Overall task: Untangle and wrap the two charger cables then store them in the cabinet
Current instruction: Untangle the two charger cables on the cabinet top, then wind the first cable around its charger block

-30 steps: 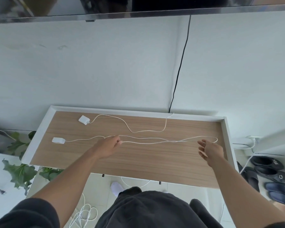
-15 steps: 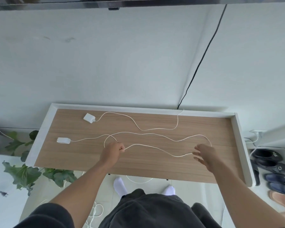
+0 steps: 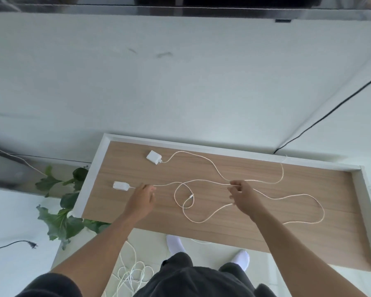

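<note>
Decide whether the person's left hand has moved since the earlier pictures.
Yes. The left hand has shifted left along the tabletop, ending close to the nearer charger brick, which stayed put.

Worn on the head, wide-angle, looking forward and steeply down onto the wood-topped cabinet [image 3: 308, 243] from standing height, close above it. Takes in the white wall [image 3: 180, 82] behind, bowed by the lens, and tiled floor [image 3: 152, 236] along the lower edge.

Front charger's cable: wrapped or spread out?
Spread out: the cable trails from the front charger brick in loose loops across the tabletop, unwound.
</note>
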A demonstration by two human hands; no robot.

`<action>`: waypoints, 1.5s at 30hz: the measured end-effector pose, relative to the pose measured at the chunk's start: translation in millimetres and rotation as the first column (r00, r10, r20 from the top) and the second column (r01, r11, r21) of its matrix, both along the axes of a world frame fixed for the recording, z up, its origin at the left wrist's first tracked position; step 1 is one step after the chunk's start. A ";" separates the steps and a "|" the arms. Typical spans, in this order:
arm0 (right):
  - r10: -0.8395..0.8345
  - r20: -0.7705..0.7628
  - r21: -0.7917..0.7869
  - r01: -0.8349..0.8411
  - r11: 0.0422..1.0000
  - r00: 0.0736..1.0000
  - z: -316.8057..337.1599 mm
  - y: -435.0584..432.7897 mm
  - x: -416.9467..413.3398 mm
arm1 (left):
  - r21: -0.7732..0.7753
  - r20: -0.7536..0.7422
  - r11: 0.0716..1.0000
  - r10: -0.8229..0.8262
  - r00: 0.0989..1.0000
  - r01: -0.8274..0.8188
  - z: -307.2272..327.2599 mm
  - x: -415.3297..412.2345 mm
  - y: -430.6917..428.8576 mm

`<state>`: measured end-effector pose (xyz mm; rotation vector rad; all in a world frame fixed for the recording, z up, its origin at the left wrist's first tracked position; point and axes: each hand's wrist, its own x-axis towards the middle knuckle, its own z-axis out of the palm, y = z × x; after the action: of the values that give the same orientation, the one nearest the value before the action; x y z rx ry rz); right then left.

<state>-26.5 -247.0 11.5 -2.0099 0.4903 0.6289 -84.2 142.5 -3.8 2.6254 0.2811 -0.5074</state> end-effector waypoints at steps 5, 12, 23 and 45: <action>0.238 0.111 -0.112 -0.226 0.968 0.965 6.3 103.6 27.3 | 0.000 0.002 1.000 -0.007 1.000 0.007 -0.8 43.1 64.7; 0.522 0.095 -0.259 -0.485 0.835 0.848 4.9 197.6 74.8 | -0.066 0.029 0.991 -0.118 0.993 0.119 -24.0 115.4 70.2; 0.683 -0.085 -0.319 -0.670 0.671 0.725 -30.8 268.7 117.0 | 0.239 -0.106 0.851 -0.457 0.883 0.468 -56.1 150.7 64.8; 0.650 0.167 -0.544 -0.480 0.688 0.741 54.7 204.8 38.2 | -0.832 -0.267 0.431 0.238 0.934 -0.348 51.2 40.4 58.7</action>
<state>11.6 -42.2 66.2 -2.7114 -0.2763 0.5256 -43.9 201.2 47.4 1.4777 0.3809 -0.4903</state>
